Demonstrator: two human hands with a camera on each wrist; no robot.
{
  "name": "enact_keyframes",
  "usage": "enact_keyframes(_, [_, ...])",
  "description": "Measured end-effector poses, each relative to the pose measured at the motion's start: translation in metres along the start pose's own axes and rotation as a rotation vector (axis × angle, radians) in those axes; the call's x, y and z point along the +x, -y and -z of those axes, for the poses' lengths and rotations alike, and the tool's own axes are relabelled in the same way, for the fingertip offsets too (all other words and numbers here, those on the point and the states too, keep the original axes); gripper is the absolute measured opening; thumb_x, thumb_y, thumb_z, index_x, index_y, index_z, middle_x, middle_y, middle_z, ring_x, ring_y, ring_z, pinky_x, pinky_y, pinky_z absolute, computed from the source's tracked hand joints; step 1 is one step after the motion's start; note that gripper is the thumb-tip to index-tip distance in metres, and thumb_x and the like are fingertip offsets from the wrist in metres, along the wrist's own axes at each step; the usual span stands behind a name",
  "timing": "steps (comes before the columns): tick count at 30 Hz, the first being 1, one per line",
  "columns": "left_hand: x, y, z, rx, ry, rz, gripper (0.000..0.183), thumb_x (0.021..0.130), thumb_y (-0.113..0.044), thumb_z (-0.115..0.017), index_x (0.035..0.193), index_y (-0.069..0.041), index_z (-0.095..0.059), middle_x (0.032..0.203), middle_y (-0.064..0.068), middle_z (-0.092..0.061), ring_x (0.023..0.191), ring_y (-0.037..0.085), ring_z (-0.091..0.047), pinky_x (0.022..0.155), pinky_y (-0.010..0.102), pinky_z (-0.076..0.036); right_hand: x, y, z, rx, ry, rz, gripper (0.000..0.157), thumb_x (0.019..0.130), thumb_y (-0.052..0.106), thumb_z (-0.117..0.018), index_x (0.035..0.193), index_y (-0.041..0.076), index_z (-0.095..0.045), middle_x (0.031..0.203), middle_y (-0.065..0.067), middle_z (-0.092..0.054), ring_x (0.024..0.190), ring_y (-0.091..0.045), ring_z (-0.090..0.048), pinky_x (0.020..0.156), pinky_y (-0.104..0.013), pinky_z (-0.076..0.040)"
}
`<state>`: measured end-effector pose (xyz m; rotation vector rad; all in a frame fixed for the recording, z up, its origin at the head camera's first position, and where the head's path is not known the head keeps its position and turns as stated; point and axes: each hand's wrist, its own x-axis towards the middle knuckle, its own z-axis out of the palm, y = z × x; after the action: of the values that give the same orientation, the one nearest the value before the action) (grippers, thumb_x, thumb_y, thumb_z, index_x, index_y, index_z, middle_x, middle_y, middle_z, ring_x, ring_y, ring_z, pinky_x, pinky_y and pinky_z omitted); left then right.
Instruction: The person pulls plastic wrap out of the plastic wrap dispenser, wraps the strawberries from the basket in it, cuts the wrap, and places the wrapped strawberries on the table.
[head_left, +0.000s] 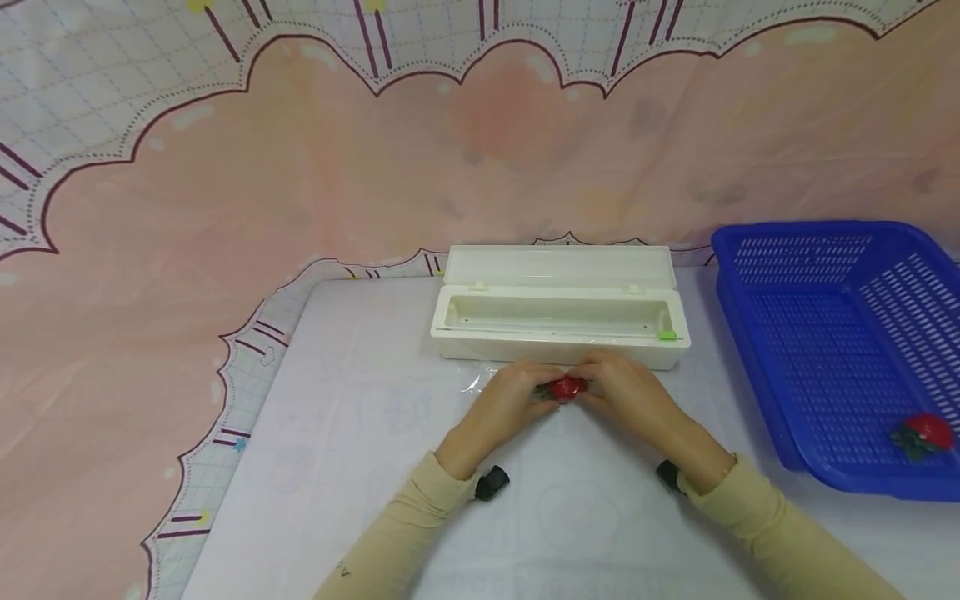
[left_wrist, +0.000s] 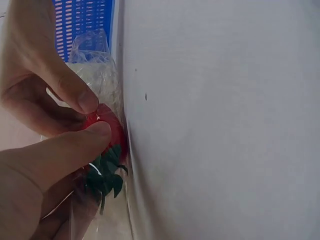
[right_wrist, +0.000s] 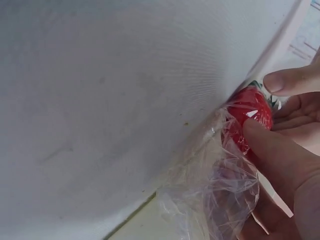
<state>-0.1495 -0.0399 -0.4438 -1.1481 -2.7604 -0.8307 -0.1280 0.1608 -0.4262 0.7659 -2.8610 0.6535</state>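
Between both hands is a red strawberry [head_left: 567,388] with green leaves, wrapped at least partly in clear plastic film [right_wrist: 220,195]. My left hand [head_left: 517,392] pinches it on the leafy side, thumb across the red flesh in the left wrist view. From the other end my right hand [head_left: 626,396] pinches it through the film, its thumb [right_wrist: 275,150] pressed on the fruit. Loose crumpled film trails from the right hand's side. Just behind the hands stands a white film dispenser box [head_left: 562,346], lid raised, with a green slide cutter [head_left: 667,336] at its right end.
A blue plastic basket [head_left: 757,392] stands on the right, with another strawberry [head_left: 927,433] inside near its front. A white sheet covers the table [head_left: 337,467]. Behind it hangs a pink patterned cloth [head_left: 360,167].
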Motion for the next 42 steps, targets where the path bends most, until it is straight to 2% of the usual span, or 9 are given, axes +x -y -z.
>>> enact_keyframes(5, [0.000,0.005,-0.004,-0.071,0.001,0.015,0.044,0.079,-0.011,-0.084,0.120,-0.014,-0.072,0.115,-0.003,-0.073,0.108,0.014,-0.066,0.097,0.026,-0.050,0.000,-0.002,-0.001,0.026,0.006,-0.012,0.025,0.077,0.005,-0.084,0.101,0.006,-0.079,0.092,-0.003,-0.071,0.086,-0.020,-0.067,0.075,-0.037,-0.056])
enact_keyframes(12, [0.002,0.007,-0.006,-0.074,-0.008,0.012,0.044,0.079,-0.012,-0.084,0.121,-0.014,-0.072,0.116,-0.002,-0.073,0.108,0.013,-0.066,0.097,0.027,-0.050,0.000,-0.004,-0.001,0.041,0.021,-0.023,0.027,0.078,0.005,-0.082,0.105,0.004,-0.078,0.092,-0.006,-0.071,0.085,-0.020,-0.067,0.073,-0.037,-0.055])
enact_keyframes(21, [0.005,0.002,-0.007,0.047,-0.036,-0.002,0.041,0.083,-0.024,-0.082,0.122,-0.015,-0.071,0.108,-0.002,-0.072,0.102,0.013,-0.065,0.091,0.028,-0.052,-0.001,-0.006,0.001,0.052,0.026,-0.039,0.024,0.081,0.005,-0.080,0.105,0.003,-0.076,0.097,-0.008,-0.073,0.091,-0.024,-0.069,0.079,-0.040,-0.057])
enact_keyframes(28, [0.004,0.000,-0.008,0.057,-0.040,0.064,0.036,0.086,-0.027,-0.078,0.120,-0.016,-0.072,0.113,-0.002,-0.071,0.107,0.013,-0.065,0.091,0.029,-0.052,-0.009,-0.006,0.010,0.078,0.025,-0.105,0.024,0.085,0.007,-0.076,0.109,0.004,-0.074,0.101,-0.008,-0.074,0.091,-0.025,-0.070,0.078,-0.042,-0.058])
enact_keyframes(31, [0.005,-0.002,-0.007,0.077,-0.023,0.076,0.038,0.086,-0.028,-0.078,0.121,-0.016,-0.071,0.114,-0.001,-0.070,0.108,0.014,-0.064,0.092,0.030,-0.052,-0.013,-0.006,0.018,0.066,0.009,-0.147,0.023,0.087,0.010,-0.075,0.109,0.005,-0.074,0.100,-0.007,-0.073,0.089,-0.024,-0.069,0.075,-0.042,-0.058])
enact_keyframes(37, [0.008,-0.006,-0.008,0.198,0.016,0.030,0.045,0.083,-0.031,-0.081,0.125,-0.020,-0.069,0.116,-0.002,-0.066,0.110,0.015,-0.061,0.091,0.031,-0.053,-0.021,-0.011,0.034,0.066,-0.040,-0.190,0.019,0.089,0.013,-0.074,0.108,0.008,-0.074,0.097,-0.004,-0.072,0.086,-0.022,-0.068,0.071,-0.041,-0.057])
enact_keyframes(42, [0.008,-0.008,-0.009,0.202,-0.017,0.030,0.033,0.090,-0.028,-0.075,0.122,-0.021,-0.071,0.113,-0.003,-0.067,0.109,0.014,-0.061,0.090,0.030,-0.053,-0.026,-0.016,0.044,0.092,-0.114,-0.180,0.018,0.088,0.009,-0.074,0.106,0.005,-0.074,0.095,-0.006,-0.073,0.083,-0.023,-0.069,0.071,-0.043,-0.057])
